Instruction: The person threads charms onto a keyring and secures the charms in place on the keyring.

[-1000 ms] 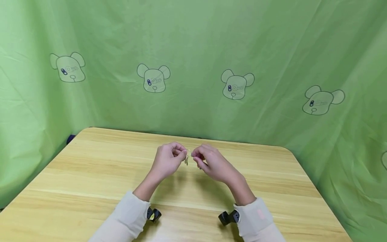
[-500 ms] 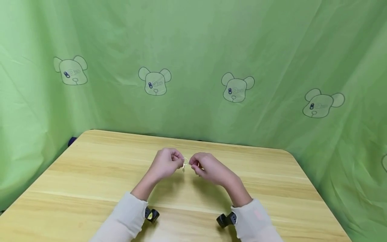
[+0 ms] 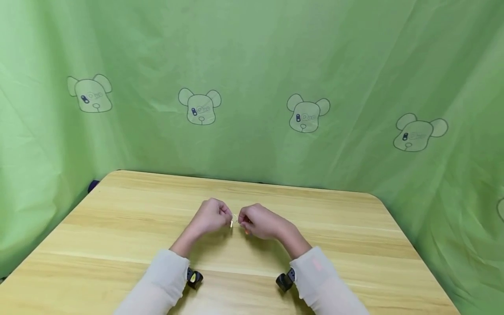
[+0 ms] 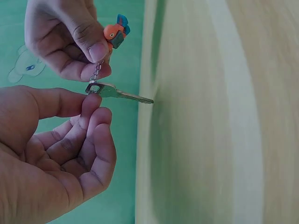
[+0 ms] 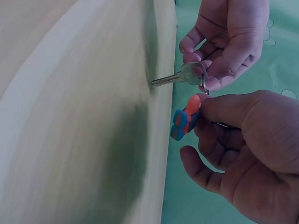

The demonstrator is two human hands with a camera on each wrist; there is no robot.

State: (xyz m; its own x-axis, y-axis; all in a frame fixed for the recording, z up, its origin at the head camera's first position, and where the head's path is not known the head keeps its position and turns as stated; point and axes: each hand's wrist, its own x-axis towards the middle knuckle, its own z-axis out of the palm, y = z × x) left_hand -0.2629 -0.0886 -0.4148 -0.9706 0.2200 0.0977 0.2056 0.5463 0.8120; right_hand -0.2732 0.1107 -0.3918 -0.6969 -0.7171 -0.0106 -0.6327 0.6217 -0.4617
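Observation:
Between my two hands, above the table, is a metal key (image 4: 114,92) hanging from a key ring (image 3: 235,216), with a short chain (image 4: 96,70) joined to a small orange and blue figure charm (image 5: 188,116). My left hand (image 3: 211,216) pinches the ring between thumb and forefinger, right by the key's head. Thumb and forefinger of my right hand (image 3: 263,222) pinch the charm's end of the chain, so part of the charm is covered. The key's blade sticks out free of both hands in the wrist views.
A wooden table (image 3: 118,227) lies under both hands. Green cloth (image 3: 252,52) with printed bear heads hangs behind it and at its sides. Black wrist cameras (image 3: 194,278) sit at the cuffs of the light sleeves (image 3: 163,275).
Both hands have come lower and a little left, nearer the person, still holding the key ring and charm. The right hand has turned, and some orange of the charm now shows below its fingers.

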